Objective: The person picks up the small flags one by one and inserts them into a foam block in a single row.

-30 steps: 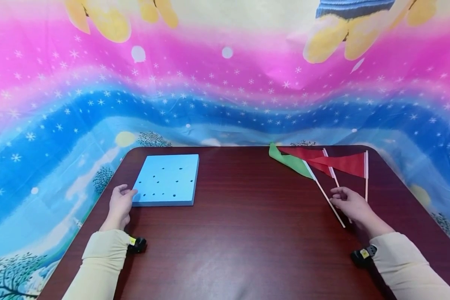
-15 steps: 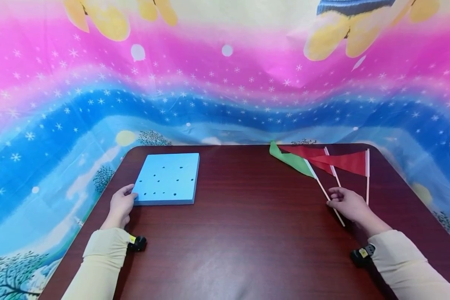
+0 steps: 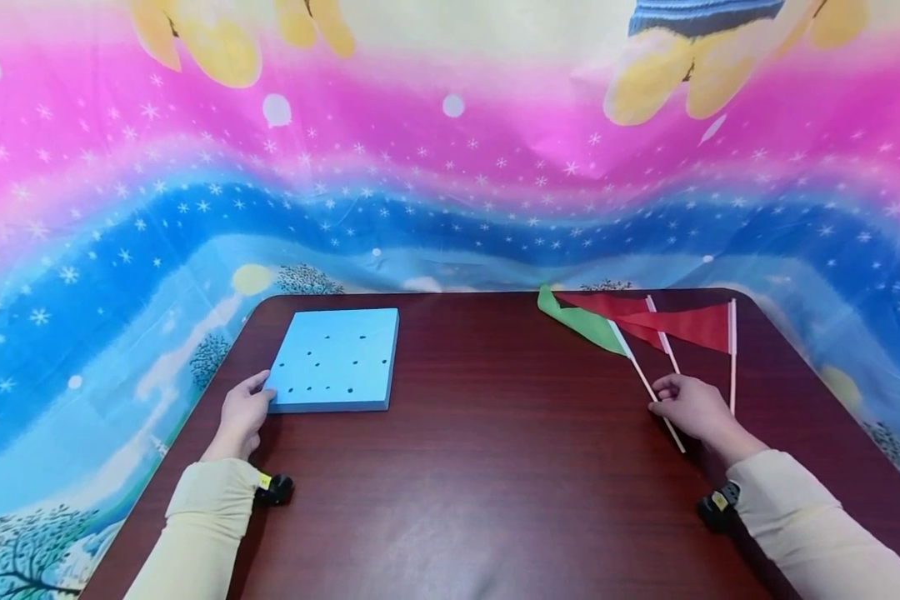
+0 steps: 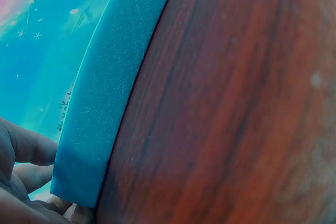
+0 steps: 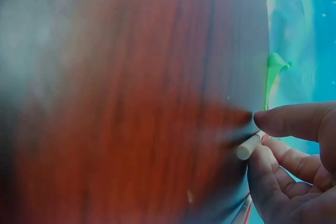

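Observation:
On the left of the table, my left hand (image 3: 246, 411) holds the near left corner of a light blue foam board (image 3: 337, 350) with several small holes in its top. In the left wrist view its fingers (image 4: 34, 148) bend round that corner. On the right, three small pennant flags on thin sticks lie together: a green flag (image 3: 581, 321), a red flag (image 3: 686, 329) at the far right, and another red flag (image 3: 607, 304) partly behind it. My right hand (image 3: 693, 406) has the green flag's stick (image 5: 245, 150) between thumb and fingers, near its lower end.
The dark red-brown table (image 3: 465, 492) has rounded far corners. Behind and beside it hangs a patterned cloth (image 3: 450, 183) with snowflakes. Each sleeve cuff carries a black wrist camera, the left camera (image 3: 276, 490) and the right camera (image 3: 718, 507).
My right hand has moved slightly left and its thumb has come over the green flag's stick, whose lower end has shifted a little. The left hand and the board stay nearly still.

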